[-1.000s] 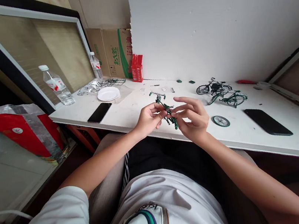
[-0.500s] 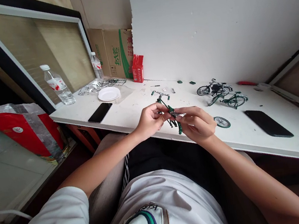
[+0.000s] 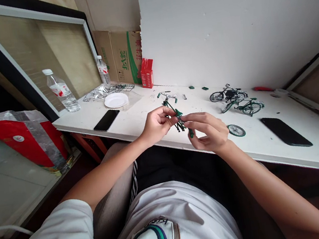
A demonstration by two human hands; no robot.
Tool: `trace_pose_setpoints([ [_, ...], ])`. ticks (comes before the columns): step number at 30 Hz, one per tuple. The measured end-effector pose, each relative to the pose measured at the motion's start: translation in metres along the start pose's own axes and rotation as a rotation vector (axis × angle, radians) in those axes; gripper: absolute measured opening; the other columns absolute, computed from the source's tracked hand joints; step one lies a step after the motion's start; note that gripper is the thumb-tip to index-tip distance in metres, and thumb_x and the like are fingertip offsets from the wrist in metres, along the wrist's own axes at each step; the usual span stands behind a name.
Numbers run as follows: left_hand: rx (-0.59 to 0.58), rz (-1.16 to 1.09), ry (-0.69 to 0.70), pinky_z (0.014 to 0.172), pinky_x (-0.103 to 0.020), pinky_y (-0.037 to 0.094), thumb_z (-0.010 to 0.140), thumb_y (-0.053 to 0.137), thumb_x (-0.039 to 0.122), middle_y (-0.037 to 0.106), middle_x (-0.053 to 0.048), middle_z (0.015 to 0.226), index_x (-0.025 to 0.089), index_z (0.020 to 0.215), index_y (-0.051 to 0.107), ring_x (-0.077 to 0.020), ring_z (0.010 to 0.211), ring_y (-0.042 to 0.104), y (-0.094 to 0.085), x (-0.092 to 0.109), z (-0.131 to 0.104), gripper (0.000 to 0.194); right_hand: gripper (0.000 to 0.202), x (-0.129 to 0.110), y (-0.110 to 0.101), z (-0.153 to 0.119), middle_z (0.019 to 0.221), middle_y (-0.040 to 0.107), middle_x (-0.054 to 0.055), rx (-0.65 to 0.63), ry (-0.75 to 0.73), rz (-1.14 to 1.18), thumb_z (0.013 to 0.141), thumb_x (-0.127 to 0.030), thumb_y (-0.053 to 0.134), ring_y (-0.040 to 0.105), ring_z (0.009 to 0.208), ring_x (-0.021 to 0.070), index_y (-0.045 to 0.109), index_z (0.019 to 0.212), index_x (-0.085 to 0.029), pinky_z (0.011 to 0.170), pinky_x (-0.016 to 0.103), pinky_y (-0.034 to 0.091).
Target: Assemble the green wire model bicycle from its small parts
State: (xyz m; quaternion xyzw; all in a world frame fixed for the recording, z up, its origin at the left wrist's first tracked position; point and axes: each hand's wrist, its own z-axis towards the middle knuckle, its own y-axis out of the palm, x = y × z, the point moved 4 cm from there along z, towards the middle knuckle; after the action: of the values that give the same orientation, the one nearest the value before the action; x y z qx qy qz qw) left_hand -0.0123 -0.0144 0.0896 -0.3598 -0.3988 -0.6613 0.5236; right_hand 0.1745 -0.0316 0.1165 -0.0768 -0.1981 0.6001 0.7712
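My left hand (image 3: 158, 127) pinches the frame of a small green model bicycle (image 3: 169, 104) between thumb and fingers. Its silver handlebar with green grips points away from me, and the green saddle (image 3: 179, 112) shows between my hands. With my right hand (image 3: 209, 131) I touch the rear of the frame with the fingertips. A green curved piece (image 3: 191, 132), like a mudguard, sits between my right thumb and fingers. Whether it joins the frame is hidden. A loose spoked wheel (image 3: 236, 130) lies on the table just right of my right hand.
Two model bicycles (image 3: 250, 107) stand at the right of the white table (image 3: 145, 107), near a black phone (image 3: 286, 131). Further left are another phone (image 3: 107, 120), a white plate (image 3: 116, 100), water bottles (image 3: 64, 94) and a red box (image 3: 147, 73). Small green parts (image 3: 205, 88) lie at the back.
The model bicycle has shifted slightly left and its handlebar has turned. My right fingers have straightened and spread a little, and my left hand has moved slightly left.
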Motion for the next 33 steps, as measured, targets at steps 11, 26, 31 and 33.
trace_pose_setpoints([
  [11, 0.01, 0.092, 0.055, 0.064, -0.021, 0.049, 0.073, 0.094, 0.056, 0.068, -0.004, 0.087, 0.014, 0.09, 0.066, -0.0095, 0.069, 0.063, -0.008, -0.005, 0.007, 0.053, 0.03, 0.003, -0.005, 0.012, 0.11, 0.083, 0.009, -0.126, 0.192, 0.162, 0.095, -0.011, 0.075, 0.082, 0.097, 0.0244, 0.075, 0.121, -0.025, 0.08, 0.036, 0.07],
  [26, 0.043, 0.24, 0.125, 0.058, -0.021, 0.048, 0.084, 0.088, 0.042, 0.073, -0.006, 0.093, 0.014, 0.095, 0.069, -0.008, 0.062, 0.063, -0.012, -0.007, 0.006, 0.035, 0.029, -0.005, -0.008, 0.015, 0.1, 0.078, 0.009, -0.412, 0.128, -0.248, 0.102, -0.012, 0.065, 0.073, 0.081, 0.019, 0.07, 0.13, -0.019, 0.071, 0.032, 0.059],
  [31, 0.068, 0.254, 0.162, 0.059, -0.021, 0.048, 0.088, 0.085, 0.04, 0.075, -0.007, 0.097, 0.016, 0.098, 0.07, -0.0084, 0.064, 0.064, -0.007, -0.004, 0.0, 0.03, 0.018, -0.007, -0.008, 0.018, 0.094, 0.076, 0.006, -0.338, 0.183, -0.272, 0.102, -0.012, 0.065, 0.07, 0.075, 0.0155, 0.074, 0.116, -0.02, 0.066, 0.028, 0.054],
  [33, 0.073, 0.262, 0.164, 0.059, -0.021, 0.049, 0.088, 0.085, 0.041, 0.075, -0.007, 0.097, 0.016, 0.099, 0.071, -0.0093, 0.066, 0.064, -0.006, -0.003, -0.002, 0.031, 0.019, -0.007, -0.009, 0.017, 0.097, 0.077, 0.007, -0.354, 0.174, -0.272, 0.103, -0.013, 0.066, 0.071, 0.078, 0.016, 0.073, 0.118, -0.02, 0.065, 0.028, 0.054],
])
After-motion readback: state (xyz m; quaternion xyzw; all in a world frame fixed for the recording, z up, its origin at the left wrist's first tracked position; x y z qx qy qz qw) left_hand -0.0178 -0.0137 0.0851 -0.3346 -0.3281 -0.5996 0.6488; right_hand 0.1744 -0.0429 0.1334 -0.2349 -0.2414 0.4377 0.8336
